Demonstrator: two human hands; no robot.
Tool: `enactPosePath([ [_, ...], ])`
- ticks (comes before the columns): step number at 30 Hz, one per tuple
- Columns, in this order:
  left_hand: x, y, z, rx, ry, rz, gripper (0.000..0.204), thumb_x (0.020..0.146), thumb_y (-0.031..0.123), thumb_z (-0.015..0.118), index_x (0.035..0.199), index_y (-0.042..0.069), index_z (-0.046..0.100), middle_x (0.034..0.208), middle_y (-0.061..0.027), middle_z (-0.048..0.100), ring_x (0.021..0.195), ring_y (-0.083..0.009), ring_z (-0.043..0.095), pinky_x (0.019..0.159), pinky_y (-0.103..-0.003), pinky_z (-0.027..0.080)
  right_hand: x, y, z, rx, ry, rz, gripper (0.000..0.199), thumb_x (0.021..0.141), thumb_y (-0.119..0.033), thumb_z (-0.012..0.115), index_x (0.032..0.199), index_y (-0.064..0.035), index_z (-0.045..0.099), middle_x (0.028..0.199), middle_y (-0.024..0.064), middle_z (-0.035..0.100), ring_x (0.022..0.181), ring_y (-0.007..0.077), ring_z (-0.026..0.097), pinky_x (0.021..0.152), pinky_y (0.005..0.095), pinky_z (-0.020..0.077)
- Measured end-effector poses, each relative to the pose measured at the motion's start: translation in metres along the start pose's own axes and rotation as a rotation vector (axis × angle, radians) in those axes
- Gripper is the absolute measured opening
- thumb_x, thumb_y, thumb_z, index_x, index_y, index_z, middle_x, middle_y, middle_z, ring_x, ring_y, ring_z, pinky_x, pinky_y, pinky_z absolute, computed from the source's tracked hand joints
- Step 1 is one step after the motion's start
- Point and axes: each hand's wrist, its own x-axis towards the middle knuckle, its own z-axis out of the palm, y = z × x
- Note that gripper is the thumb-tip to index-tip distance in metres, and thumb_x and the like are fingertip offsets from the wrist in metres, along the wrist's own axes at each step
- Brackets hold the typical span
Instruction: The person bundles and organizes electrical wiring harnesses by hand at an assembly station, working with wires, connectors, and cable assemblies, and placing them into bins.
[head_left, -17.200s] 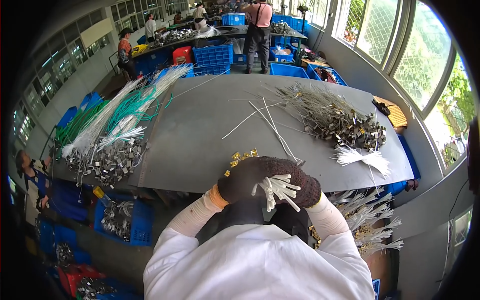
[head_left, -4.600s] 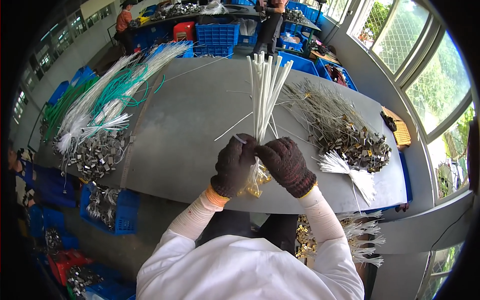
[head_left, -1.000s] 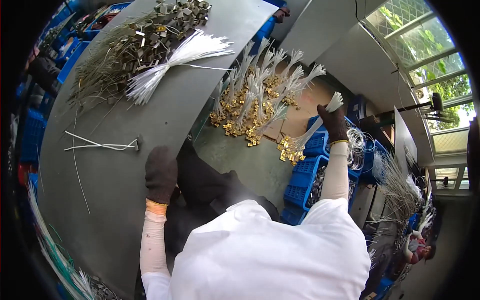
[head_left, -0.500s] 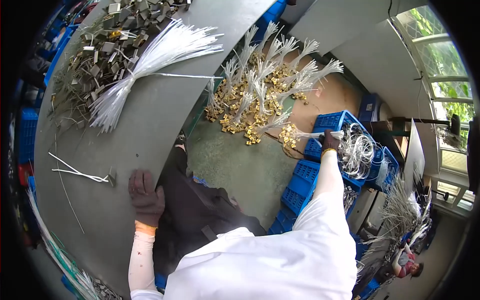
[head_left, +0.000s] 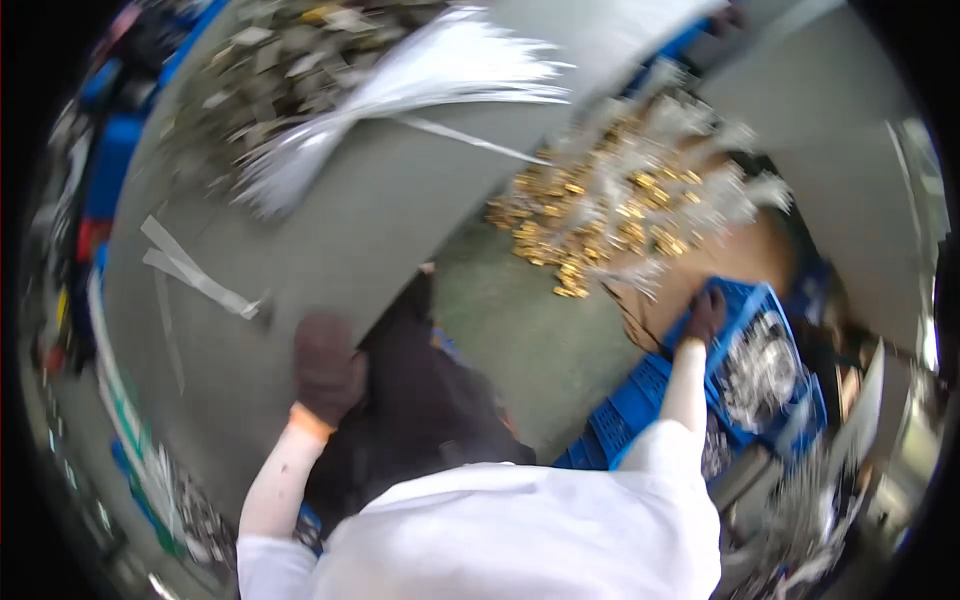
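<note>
Grey table [head_left: 400, 210], 2 strips [head_left: 214, 287] near left hand [head_left: 328, 370], blue crate [head_left: 740, 300] by right hand [head_left: 707, 313]

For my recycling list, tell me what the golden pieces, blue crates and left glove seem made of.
Golden pieces: probably shiny metal, from their bright glints. Blue crates: likely moulded plastic, fairly smooth, given slotted, evenly coloured walls. Left glove: apparently matt fabric, dull dark brown; blur hides any knit.
</note>
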Motion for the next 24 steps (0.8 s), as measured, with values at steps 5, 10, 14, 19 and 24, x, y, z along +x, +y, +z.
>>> enactPosePath([
  [5,-0.019,-0.007,0.004,0.091,-0.113,-0.137,0.066,0.075,0.019,0.079,0.134,-0.002,0.056,0.137,-0.0243,0.052,0.132,-0.0458,0.05,0.113,-0.058,0.042,-0.204,-0.047,0.07,-0.059,-0.354,-0.223,0.026,0.104,-0.005,0.054,0.126,0.0027,0.066,0.116,0.0111,0.069,0.101,0.0201,0.066,0.086,0.0337,0.0565],
  [10,-0.016,-0.003,-0.001,0.199,0.029,-0.106,0.049,0.086,0.019,0.067,0.13,-0.002,0.06,0.136,-0.024,0.055,0.137,-0.0411,0.047,0.117,-0.054,0.039,-0.353,-0.143,0.149,0.008,-0.986,-0.558,0.035,0.094,0.006,0.056,0.126,-0.0009,0.068,0.114,0.0151,0.071,0.098,0.0253,0.07,0.086,0.0362,0.058],
  [14,-0.023,0.001,-0.009,0.178,-0.004,-0.107,0.048,0.095,0.023,0.057,0.135,-0.002,0.059,0.141,-0.0256,0.054,0.142,-0.0419,0.043,0.12,-0.053,0.034,-0.421,-0.22,0.228,-0.08,-1.17,-1.073,0.036,0.092,0.0,0.062,0.129,-0.0014,0.066,0.119,0.0208,0.069,0.107,0.039,0.068,0.093,0.0428,0.0571],
  [19,-0.072,0.011,-0.024,0.226,-0.148,-0.202,0.059,0.1,0.033,0.049,0.146,-0.004,0.052,0.149,-0.0258,0.049,0.145,-0.0421,0.041,0.125,-0.053,0.027,-0.504,-0.271,0.294,-0.124,-1.141,-1.0,0.051,0.093,-0.01,0.07,0.141,-0.0037,0.056,0.137,0.0203,0.06,0.11,0.0334,0.069,0.094,0.0425,0.0574],
  [24,-0.123,-0.025,-0.051,-0.154,-0.023,-0.202,0.058,0.091,0.027,0.065,0.14,-0.003,0.056,0.146,-0.0245,0.05,0.142,-0.0442,0.043,0.122,-0.054,0.034,-0.505,-0.257,0.25,-0.173,-1.053,-1.109,0.045,0.094,-0.009,0.068,0.138,-0.0049,0.059,0.131,0.0205,0.064,0.114,0.0384,0.067,0.096,0.0453,0.0562],
])
